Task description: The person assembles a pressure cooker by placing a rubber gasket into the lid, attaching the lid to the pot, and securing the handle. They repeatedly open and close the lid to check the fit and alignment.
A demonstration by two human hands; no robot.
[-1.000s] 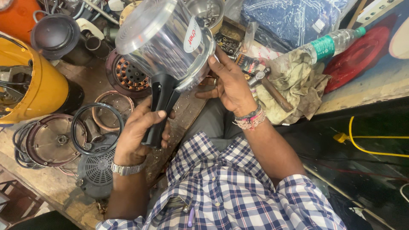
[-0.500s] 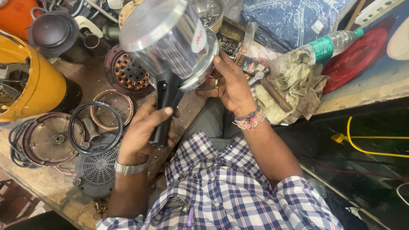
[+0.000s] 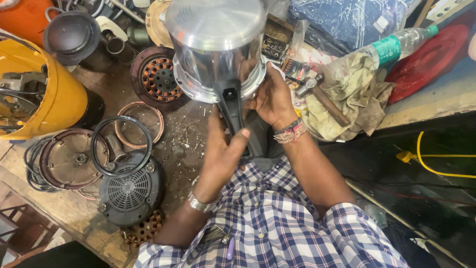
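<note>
- Left hand (image 3: 220, 161) of mine is closed on the black handle (image 3: 233, 111) of the steel pressure cooker (image 3: 218, 49), thumb across the handle's near end, fingers wrapped behind it.
- Right hand (image 3: 272, 99) is spread against the cooker's rim on its right side, palm and fingers pressed to the metal; I cannot tell whether the fingertips curl under the rim.
- Cooker hangs upturned above the workbench (image 3: 188, 144), its flat base facing me, straight ahead of both hands.
- Handle's long axis runs from the rim back toward my chest, so the left hand is nearer to me and the right sits nearer the body.
- Hammer (image 3: 325, 97) lies on a rag (image 3: 359, 94) just right of my right wrist.
</note>
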